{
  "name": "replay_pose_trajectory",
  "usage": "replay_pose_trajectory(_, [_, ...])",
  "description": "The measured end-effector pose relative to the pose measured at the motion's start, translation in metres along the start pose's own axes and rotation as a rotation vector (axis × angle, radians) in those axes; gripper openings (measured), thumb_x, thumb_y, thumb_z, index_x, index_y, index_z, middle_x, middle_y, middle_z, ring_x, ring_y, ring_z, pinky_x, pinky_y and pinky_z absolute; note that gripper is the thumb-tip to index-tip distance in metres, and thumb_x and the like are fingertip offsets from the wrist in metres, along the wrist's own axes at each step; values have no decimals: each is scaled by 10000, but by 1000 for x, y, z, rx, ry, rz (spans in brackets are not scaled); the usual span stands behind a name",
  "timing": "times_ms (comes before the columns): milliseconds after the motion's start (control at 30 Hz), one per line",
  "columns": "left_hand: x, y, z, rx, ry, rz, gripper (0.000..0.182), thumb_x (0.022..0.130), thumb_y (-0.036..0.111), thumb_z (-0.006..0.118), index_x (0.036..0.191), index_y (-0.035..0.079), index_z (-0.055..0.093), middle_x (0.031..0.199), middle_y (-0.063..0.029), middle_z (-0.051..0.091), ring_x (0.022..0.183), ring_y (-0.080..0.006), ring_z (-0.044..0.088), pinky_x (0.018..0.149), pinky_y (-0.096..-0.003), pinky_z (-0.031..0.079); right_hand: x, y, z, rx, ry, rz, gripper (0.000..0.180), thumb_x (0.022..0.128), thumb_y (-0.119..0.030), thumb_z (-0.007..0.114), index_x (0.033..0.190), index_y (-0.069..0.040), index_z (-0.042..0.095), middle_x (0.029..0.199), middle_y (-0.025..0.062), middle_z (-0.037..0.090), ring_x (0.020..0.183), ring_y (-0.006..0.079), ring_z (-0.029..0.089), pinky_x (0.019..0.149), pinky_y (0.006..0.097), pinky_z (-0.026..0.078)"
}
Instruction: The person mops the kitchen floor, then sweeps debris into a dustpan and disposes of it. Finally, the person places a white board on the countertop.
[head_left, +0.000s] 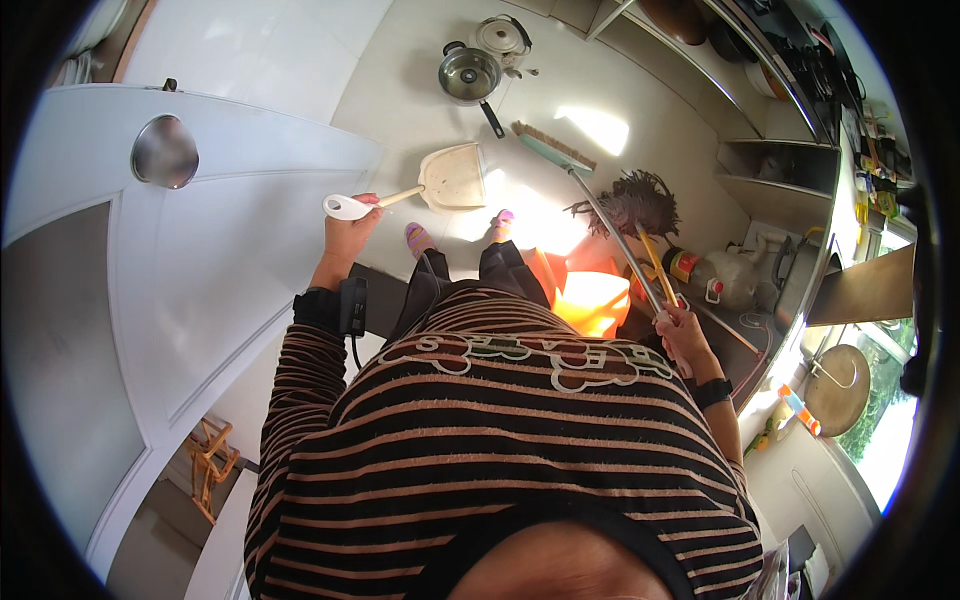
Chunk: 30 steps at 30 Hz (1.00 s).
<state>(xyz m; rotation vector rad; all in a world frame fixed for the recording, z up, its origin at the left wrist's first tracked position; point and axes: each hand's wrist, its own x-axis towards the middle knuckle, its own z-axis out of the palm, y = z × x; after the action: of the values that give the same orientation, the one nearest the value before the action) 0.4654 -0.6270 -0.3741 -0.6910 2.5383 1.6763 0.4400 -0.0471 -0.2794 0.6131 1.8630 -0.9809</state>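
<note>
My left hand (352, 229) is closed round the white handle of a cream plastic dustpan (454, 178), whose pan hangs over the tiled floor in front of my feet. On the other side, my right hand (681, 337) grips the pole of a broom (551, 150) with a pale green head and brown bristles. The broom head is at the floor, beyond the dustpan and to its right. A mop (637, 204) with dark strands and a yellow handle lies beside the broom pole, its handle passing close to my right hand.
On the floor ahead are a glass-lidded pan (469, 75) and a lidded kettle (502, 36). An orange plastic stool (592, 296) is by my legs. Large plastic bottles (720, 276) stand under the counter at right. A white door (247, 225) is at left.
</note>
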Motion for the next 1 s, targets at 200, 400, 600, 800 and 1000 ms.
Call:
replay_pose_trajectory(200, [-32, -10, -1, 36, 110, -95, 164, 729, 86, 666, 881, 36, 631, 775, -14, 616, 685, -74, 554, 613, -221, 453, 141, -45, -52, 143, 146, -31, 109, 789, -77, 510, 695, -28, 482, 529, 37, 435, 399, 107, 417, 336, 238, 350])
replay_pose_trajectory(400, [-41, 4, 10, -103, 182, -224, 155, 728, 80, 667, 870, 30, 631, 735, -6, 596, 662, -69, 540, 594, -211, 439, 185, -61, 5, 179, 82, -37, 124, 796, -94, 501, 703, -20, 463, 556, 49, 438, 403, 144, 404, 362, 278, 359])
replay_pose_trajectory(600, [-41, 1, 27, -88, 213, -107, 137, 717, 75, 673, 839, 28, 633, 718, -8, 600, 658, -68, 544, 602, -216, 446, 117, -5, 53, -130, -381, -68, 151, 812, -113, 531, 839, 36, 530, 652, 36, 505, 504, 109, 506, 453, 251, 438])
replay_pose_trajectory(800, [-40, 1, 24, -72, 248, -175, 136, 720, 78, 669, 844, 36, 634, 709, -6, 601, 646, -66, 543, 594, -214, 442, 84, -6, 3, -340, -396, -178, 275, 831, -194, 562, 1010, 13, 596, 733, -17, 556, 727, 62, 549, 633, 218, 459])
replay_pose_trajectory(1000, [-53, 8, 32, -145, 258, -157, 135, 736, 84, 658, 859, 34, 632, 692, -12, 599, 627, -71, 545, 579, -215, 436, 22, -39, -56, -140, -314, -182, 335, 806, -108, 564, 1118, 15, 548, 716, 15, 559, 524, 55, 504, 466, 201, 417])
